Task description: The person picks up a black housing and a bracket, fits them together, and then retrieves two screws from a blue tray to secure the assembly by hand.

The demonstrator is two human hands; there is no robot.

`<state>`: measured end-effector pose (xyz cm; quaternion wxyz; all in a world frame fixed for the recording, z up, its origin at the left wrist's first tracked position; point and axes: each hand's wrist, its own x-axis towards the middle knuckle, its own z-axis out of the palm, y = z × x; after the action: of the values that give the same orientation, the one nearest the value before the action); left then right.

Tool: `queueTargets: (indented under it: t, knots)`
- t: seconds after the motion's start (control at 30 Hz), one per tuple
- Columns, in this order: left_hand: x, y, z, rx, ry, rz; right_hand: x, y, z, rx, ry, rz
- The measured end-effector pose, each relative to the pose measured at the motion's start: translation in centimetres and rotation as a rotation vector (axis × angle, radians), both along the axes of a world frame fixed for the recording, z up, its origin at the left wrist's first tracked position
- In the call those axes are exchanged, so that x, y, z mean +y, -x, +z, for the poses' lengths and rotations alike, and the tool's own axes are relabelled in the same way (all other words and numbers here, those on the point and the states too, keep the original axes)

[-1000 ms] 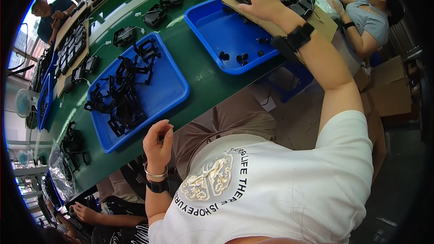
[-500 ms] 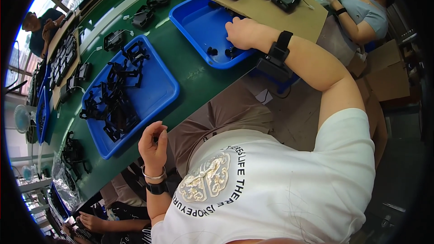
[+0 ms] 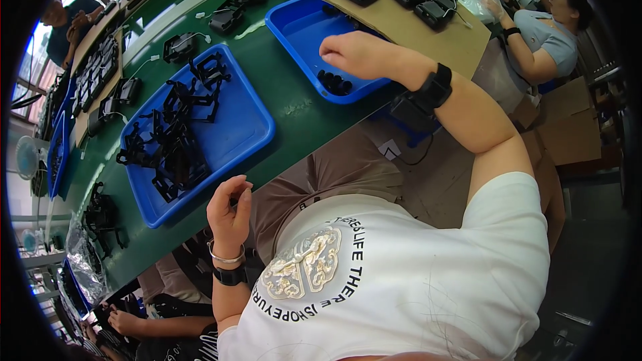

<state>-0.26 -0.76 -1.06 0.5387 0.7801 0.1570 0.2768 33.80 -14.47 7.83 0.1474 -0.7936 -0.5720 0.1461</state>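
My right hand point(image 3: 354, 53) hangs above a blue tray point(image 3: 279, 19) beyond the table's near edge, its fingers curled downward. Whatever those fingers hold, if anything, is hidden under the hand. Several small round black parts point(image 3: 334, 82) lie together in the tray's near corner, just below the hand. My left hand point(image 3: 229, 210) is by the near edge of the table, beside a second blue tray point(image 3: 257, 135). Its fingers are loosely bent, the thumb stands apart from them, and I see nothing in them. Thin black plastic brackets point(image 3: 177, 127) lie tangled in that second tray.
A cardboard sheet point(image 3: 461, 43) lies over the right tray's far edge, bearing black devices point(image 3: 435, 12) with white cables. More such devices point(image 3: 227, 17) stand along the green table point(image 3: 294, 117). A co-worker point(image 3: 545, 43) sits at the right. Clear plastic wrap point(image 3: 85, 261) lies at the left.
My right hand has lifted and drawn left inside the tray area, fingers turned down. The small black parts now sit closer together. My left hand keeps its pose; the view has shifted slightly.
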Motion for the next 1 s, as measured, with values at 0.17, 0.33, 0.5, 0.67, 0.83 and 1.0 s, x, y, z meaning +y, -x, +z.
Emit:
queueTargets:
  t: [0.17, 0.33, 0.5, 0.67, 0.83, 1.0]
  knots:
    - [-0.1, 0.6, 1.1, 0.022, -0.012, -0.039, -5.4, -2.1, 4.4, -0.126, -0.469, -0.416]
    - [-0.5, -1.0, 6.9, -0.009, -0.210, -0.341, -20.4, -8.5, -0.2, -0.629, -0.753, -1.034]
    - [-0.8, -7.4, 12.7, -0.027, -0.468, -0.595, -23.0, -5.5, -4.9, 0.742, -1.010, -1.290]
    - [-1.2, -17.7, 12.4, -0.011, -0.837, -0.651, -20.3, -5.3, -6.1, 1.261, -1.230, -0.955]
    - [-1.5, -26.5, 8.4, 0.118, -1.181, -0.687, -20.0, -6.7, -7.3, 1.173, -1.307, -0.824]
    - [-0.5, -33.3, 4.4, 0.149, -1.350, -0.669, -19.7, -5.7, -6.5, 1.190, -1.321, -0.782]
